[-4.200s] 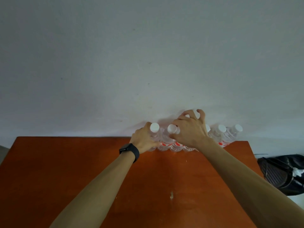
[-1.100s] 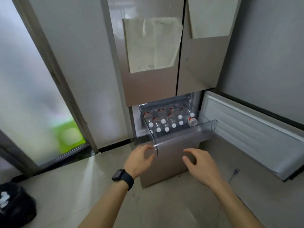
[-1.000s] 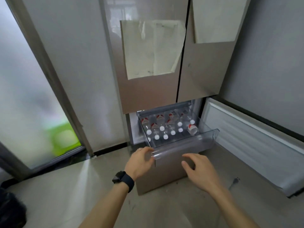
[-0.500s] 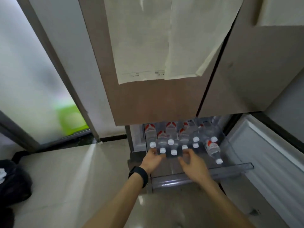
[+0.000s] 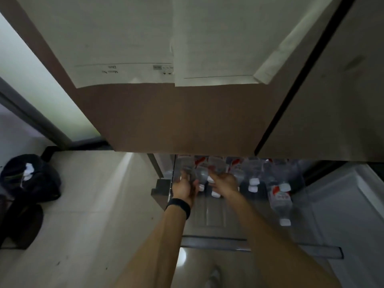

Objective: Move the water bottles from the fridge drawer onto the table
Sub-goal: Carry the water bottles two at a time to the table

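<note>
Half a second ago our hands hovered at the caps; now we have leaned in closer and both hands are down among the water bottles (image 5: 252, 176) in the fridge drawer (image 5: 291, 251). Our left hand (image 5: 185, 187) curls around the leftmost bottle (image 5: 184, 166), and our right hand (image 5: 224, 182) closes on a neighbouring bottle (image 5: 216, 166). Neither looks lifted yet. The desk is out of view, so another carry is only beginning.

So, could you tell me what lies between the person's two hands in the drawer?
In the head view, white-capped water bottles stand in the gap between the left hand and the right hand.
</note>
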`<state>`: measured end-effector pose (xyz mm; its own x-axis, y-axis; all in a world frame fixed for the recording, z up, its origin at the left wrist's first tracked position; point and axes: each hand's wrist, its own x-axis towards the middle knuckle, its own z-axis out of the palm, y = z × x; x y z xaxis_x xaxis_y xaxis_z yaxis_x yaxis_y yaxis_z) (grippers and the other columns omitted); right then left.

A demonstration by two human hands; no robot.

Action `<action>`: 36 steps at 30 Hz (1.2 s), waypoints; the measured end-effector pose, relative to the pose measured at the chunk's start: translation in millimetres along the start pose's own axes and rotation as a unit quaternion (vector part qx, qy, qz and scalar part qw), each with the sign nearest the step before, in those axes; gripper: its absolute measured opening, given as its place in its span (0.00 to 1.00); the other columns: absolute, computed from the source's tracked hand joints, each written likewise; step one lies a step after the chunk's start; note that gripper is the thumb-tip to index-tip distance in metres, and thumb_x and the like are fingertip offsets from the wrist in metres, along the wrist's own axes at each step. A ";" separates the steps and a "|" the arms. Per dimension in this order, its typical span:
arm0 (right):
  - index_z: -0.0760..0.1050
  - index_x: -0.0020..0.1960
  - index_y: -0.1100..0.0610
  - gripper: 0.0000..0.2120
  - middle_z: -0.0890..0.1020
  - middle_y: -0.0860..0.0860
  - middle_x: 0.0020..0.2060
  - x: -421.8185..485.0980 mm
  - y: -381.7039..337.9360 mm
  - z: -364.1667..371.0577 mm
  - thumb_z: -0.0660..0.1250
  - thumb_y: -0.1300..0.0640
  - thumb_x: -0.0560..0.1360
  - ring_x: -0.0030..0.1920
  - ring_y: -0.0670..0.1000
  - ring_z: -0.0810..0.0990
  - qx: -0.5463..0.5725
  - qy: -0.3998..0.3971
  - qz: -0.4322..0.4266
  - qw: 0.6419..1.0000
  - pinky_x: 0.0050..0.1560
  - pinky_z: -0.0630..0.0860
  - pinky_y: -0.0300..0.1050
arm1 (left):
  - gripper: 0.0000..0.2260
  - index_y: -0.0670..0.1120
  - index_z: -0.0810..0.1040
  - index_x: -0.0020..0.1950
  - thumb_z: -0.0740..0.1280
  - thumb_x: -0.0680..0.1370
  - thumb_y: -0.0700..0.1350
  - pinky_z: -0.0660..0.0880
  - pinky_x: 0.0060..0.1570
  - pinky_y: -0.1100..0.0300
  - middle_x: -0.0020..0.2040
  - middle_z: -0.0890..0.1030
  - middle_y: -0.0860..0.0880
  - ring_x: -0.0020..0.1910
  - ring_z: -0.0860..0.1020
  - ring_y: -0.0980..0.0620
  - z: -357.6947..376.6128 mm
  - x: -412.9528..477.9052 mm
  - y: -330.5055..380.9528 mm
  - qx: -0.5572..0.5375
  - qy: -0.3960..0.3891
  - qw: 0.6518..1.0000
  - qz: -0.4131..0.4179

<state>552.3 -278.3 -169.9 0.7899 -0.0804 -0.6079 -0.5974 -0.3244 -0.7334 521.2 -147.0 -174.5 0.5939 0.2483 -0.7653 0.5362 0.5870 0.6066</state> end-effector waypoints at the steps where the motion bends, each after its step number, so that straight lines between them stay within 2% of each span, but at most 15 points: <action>1: 0.77 0.39 0.60 0.21 0.81 0.55 0.33 0.7 2.0 0.0 0.67 0.42 0.78 0.31 0.47 0.78 0.014 -0.005 0.000 1.000 0.30 0.72 0.36 | 0.15 0.43 0.79 0.49 0.61 0.84 0.53 0.76 0.37 0.56 0.34 0.81 0.47 0.33 0.77 0.51 1.6 -3.5 -1.4 0.003 0.003 1.000 0.010; 3: 0.74 0.37 0.57 0.19 0.77 0.53 0.32 -4.3 6.3 -3.9 0.66 0.44 0.79 0.29 0.48 0.76 0.059 -0.039 0.002 0.997 0.32 0.73 0.42 | 0.13 0.43 0.78 0.47 0.61 0.85 0.49 0.77 0.35 0.58 0.35 0.79 0.47 0.31 0.77 0.52 2.2 -16.4 -1.0 0.017 -0.017 0.999 0.030; 6: 0.75 0.43 0.54 0.14 0.76 0.53 0.36 -23.6 18.9 -25.9 0.64 0.45 0.80 0.33 0.50 0.76 0.100 -0.046 -0.003 0.994 0.41 0.81 0.51 | 0.11 0.43 0.74 0.46 0.63 0.84 0.48 0.78 0.34 0.59 0.34 0.75 0.48 0.29 0.75 0.54 -4.6 -32.8 -1.6 0.079 -0.049 0.994 0.057; 8: 0.74 0.44 0.55 0.13 0.77 0.54 0.35 -47.8 27.2 -46.1 0.64 0.47 0.81 0.32 0.50 0.76 0.098 -0.028 -0.025 0.995 0.38 0.78 0.48 | 0.12 0.41 0.71 0.56 0.63 0.84 0.50 0.81 0.43 0.53 0.42 0.79 0.45 0.36 0.80 0.51 -10.6 -48.0 -0.6 0.146 -0.017 0.984 0.105; 10: 0.75 0.49 0.57 0.11 0.81 0.56 0.39 -73.6 37.8 -64.5 0.62 0.49 0.82 0.36 0.52 0.81 0.071 -0.021 -0.042 0.996 0.43 0.79 0.50 | 0.18 0.39 0.66 0.65 0.62 0.84 0.52 0.79 0.54 0.48 0.57 0.80 0.40 0.50 0.81 0.44 -18.7 -70.5 2.3 0.236 0.044 0.960 0.144; 14: 0.78 0.53 0.55 0.18 0.85 0.54 0.42 -123.0 50.6 -95.0 0.57 0.43 0.81 0.44 0.55 0.84 -0.146 0.031 -0.101 0.984 0.53 0.80 0.57 | 0.19 0.36 0.64 0.68 0.57 0.85 0.50 0.71 0.50 0.52 0.64 0.76 0.34 0.60 0.77 0.35 -36.1 -118.1 17.2 0.429 0.074 0.868 0.238; 16: 0.78 0.56 0.56 0.22 0.85 0.54 0.44 -142.6 47.0 -106.6 0.55 0.41 0.80 0.45 0.55 0.83 -0.232 0.064 -0.144 0.960 0.53 0.79 0.54 | 0.17 0.38 0.65 0.64 0.57 0.85 0.50 0.71 0.46 0.51 0.61 0.78 0.35 0.56 0.78 0.34 -44.4 -129.2 25.4 0.494 0.065 0.816 0.293; 18: 0.75 0.63 0.57 0.22 0.83 0.57 0.53 -156.9 37.8 -116.1 0.56 0.41 0.82 0.53 0.59 0.81 -0.313 0.092 -0.175 0.929 0.55 0.76 0.50 | 0.15 0.39 0.66 0.62 0.58 0.85 0.51 0.69 0.42 0.52 0.58 0.78 0.36 0.52 0.79 0.35 -49.5 -136.2 33.3 0.555 0.048 0.753 0.351; 21: 0.67 0.71 0.56 0.24 0.78 0.61 0.63 -164.3 22.7 -126.4 0.56 0.42 0.82 0.61 0.62 0.76 -0.461 0.072 -0.191 0.864 0.57 0.72 0.50 | 0.14 0.40 0.66 0.60 0.58 0.85 0.51 0.69 0.41 0.52 0.57 0.76 0.38 0.48 0.78 0.37 -49.1 -147.0 41.4 0.613 -0.006 0.669 0.420; 24: 0.66 0.70 0.56 0.23 0.78 0.61 0.63 -159.7 14.7 -126.7 0.55 0.45 0.81 0.60 0.63 0.77 -0.563 0.048 -0.196 0.801 0.55 0.74 0.52 | 0.14 0.41 0.66 0.63 0.59 0.84 0.50 0.74 0.46 0.48 0.60 0.73 0.38 0.50 0.77 0.37 -40.2 -147.8 43.7 0.680 -0.083 0.591 0.426; 28: 0.68 0.66 0.55 0.17 0.80 0.58 0.59 -152.5 10.0 -125.1 0.58 0.48 0.81 0.56 0.61 0.79 -0.622 0.040 -0.250 0.741 0.46 0.71 0.50 | 0.17 0.41 0.64 0.69 0.59 0.85 0.49 0.76 0.51 0.45 0.65 0.70 0.38 0.53 0.77 0.36 -29.1 -138.3 36.1 0.750 -0.132 0.520 0.387; 29: 0.69 0.64 0.53 0.16 0.80 0.57 0.58 -148.2 10.2 -128.8 0.59 0.47 0.79 0.55 0.61 0.79 -0.611 0.041 -0.263 0.745 0.44 0.70 0.49 | 0.17 0.42 0.63 0.70 0.59 0.85 0.50 0.76 0.50 0.45 0.65 0.70 0.39 0.52 0.78 0.37 -27.4 -134.8 30.4 0.758 -0.139 0.510 0.382; 31: 0.70 0.63 0.47 0.17 0.80 0.53 0.57 -137.7 13.4 -138.7 0.62 0.43 0.77 0.55 0.58 0.79 -0.557 0.038 -0.275 0.783 0.43 0.70 0.47 | 0.16 0.45 0.64 0.69 0.59 0.84 0.52 0.77 0.49 0.45 0.64 0.70 0.41 0.50 0.78 0.38 -23.2 -128.1 17.9 0.748 -0.137 0.521 0.388; 33: 0.70 0.62 0.40 0.18 0.77 0.48 0.56 -126.3 23.0 -148.5 0.66 0.40 0.73 0.55 0.54 0.78 -0.468 0.032 -0.268 0.842 0.47 0.74 0.48 | 0.18 0.49 0.64 0.68 0.62 0.82 0.55 0.78 0.51 0.45 0.63 0.70 0.43 0.52 0.77 0.41 -16.8 -122.2 7.9 0.722 -0.125 0.557 0.392; 36: 0.68 0.63 0.37 0.26 0.71 0.46 0.57 -114.5 44.0 -150.9 0.73 0.37 0.68 0.56 0.50 0.74 -0.326 0.011 -0.253 0.911 0.57 0.75 0.52 | 0.28 0.56 0.65 0.70 0.72 0.74 0.60 0.75 0.61 0.47 0.66 0.68 0.46 0.60 0.73 0.44 -12.6 -113.6 -3.6 0.685 -0.127 0.618 0.365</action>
<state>456.4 -425.6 -86.6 0.9484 0.2178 -0.2304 0.0469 -0.8150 -0.5775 444.2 -167.6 -92.5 0.9592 -0.1692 -0.2267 -0.0289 -0.8558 0.5164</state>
